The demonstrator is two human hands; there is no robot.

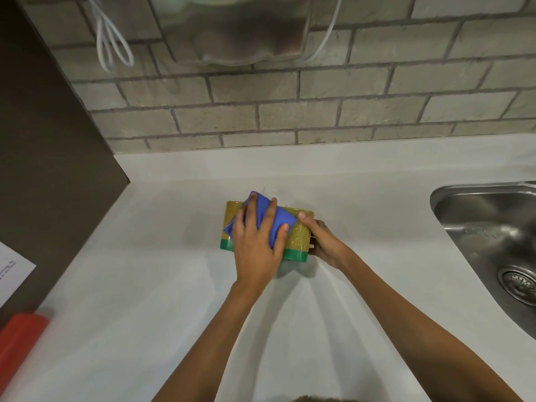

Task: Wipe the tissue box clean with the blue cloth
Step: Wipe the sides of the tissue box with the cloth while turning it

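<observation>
- Centrally, the tissue box (pixel 295 242) sits on the white table (pixel 145 285), well left of the sink and a little forward of the back wall.
- Box: rectangular with rounded corners, olive-yellow top, green band along the near lower edge; a glossy, crinkled clear wrap catches the light on the right part of the top. No lettering can be read on it.
- Blue cloth (pixel 280 220): soft, matte, folded into a thick pad, lying diagonally across the box top.
- Left hand (pixel 256 242): palm down on the cloth, fingers (pixel 255 211) spread apart and flat, pressing it to the box rather than gripping.
- Right hand (pixel 324 245): wrapped on the right end of the box, thumb on the top edge, fingers curled around the side, clamped on it.
- Table surface: smooth, matte white, with a low upstand at the back.
- Wall (pixel 290 111): rough grey-beige brick with darker mortar lines; white cords (pixel 111 44) hang in loops at upper left.
- Sink (pixel 493 233): brushed stainless steel, rounded corner, ribbed round drain at right.
- Left edge: dark brown panel (pixel 43 155) with a white sheet (pixel 11 271) bearing print too small to read; a red, blurred object (pixel 20 340) below it.
</observation>
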